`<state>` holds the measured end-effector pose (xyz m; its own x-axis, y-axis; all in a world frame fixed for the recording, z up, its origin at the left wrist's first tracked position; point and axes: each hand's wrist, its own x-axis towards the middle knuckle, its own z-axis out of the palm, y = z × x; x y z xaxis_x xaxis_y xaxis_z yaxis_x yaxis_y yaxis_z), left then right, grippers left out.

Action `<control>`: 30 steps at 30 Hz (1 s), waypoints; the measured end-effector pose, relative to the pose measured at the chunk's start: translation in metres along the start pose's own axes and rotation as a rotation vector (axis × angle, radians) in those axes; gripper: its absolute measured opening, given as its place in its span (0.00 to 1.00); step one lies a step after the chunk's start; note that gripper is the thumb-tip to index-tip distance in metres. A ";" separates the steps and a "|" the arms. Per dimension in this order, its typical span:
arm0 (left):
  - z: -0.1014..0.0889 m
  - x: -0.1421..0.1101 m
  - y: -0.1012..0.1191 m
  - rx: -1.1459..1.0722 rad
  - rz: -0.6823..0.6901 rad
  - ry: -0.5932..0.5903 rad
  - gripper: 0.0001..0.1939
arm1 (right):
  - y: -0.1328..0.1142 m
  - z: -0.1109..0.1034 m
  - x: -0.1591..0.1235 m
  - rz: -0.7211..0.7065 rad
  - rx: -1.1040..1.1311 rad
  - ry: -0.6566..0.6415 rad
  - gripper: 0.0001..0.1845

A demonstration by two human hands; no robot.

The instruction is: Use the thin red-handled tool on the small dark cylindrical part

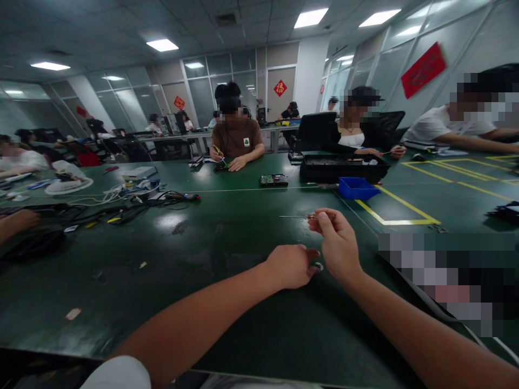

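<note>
Above the green tabletop [227, 232], my right hand [335, 240] is closed around a thin screwdriver [295, 216]. Its slim metal shaft points left, and its reddish handle is mostly covered by my fingers. Just below and to the left, my left hand [292, 266] pinches a small silvery part [319, 266] between thumb and fingers. That part is too small to identify, and my fingers cover some of it. The two hands are close together, the left fingertips near the right wrist.
A hard drive [273, 180], a blue bin [358, 188] and a long black tray [344, 168] lie ahead. Cables [133, 208] and a white fan [68, 181] are at left. Co-workers sit across and at both sides; a hand [18, 226] shows at far left.
</note>
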<state>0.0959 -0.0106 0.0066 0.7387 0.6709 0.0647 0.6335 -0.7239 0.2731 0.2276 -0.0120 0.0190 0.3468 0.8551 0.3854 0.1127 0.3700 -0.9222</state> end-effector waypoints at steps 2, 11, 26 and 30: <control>0.007 0.009 0.001 0.043 0.042 -0.023 0.18 | 0.001 0.000 0.000 -0.008 -0.011 -0.005 0.14; -0.003 -0.004 -0.006 -0.117 -0.031 0.022 0.14 | -0.003 0.000 -0.001 -0.013 0.005 -0.006 0.13; -0.078 -0.149 -0.127 -1.266 -0.651 0.821 0.11 | 0.007 0.000 -0.003 0.048 -0.004 -0.089 0.13; -0.100 -0.205 -0.160 -1.274 -0.867 1.187 0.07 | 0.013 0.001 -0.002 0.050 0.007 -0.087 0.13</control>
<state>-0.1798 -0.0163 0.0458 -0.4848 0.8704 -0.0859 -0.2318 -0.0332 0.9722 0.2273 -0.0085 0.0067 0.2695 0.9008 0.3405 0.0908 0.3282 -0.9402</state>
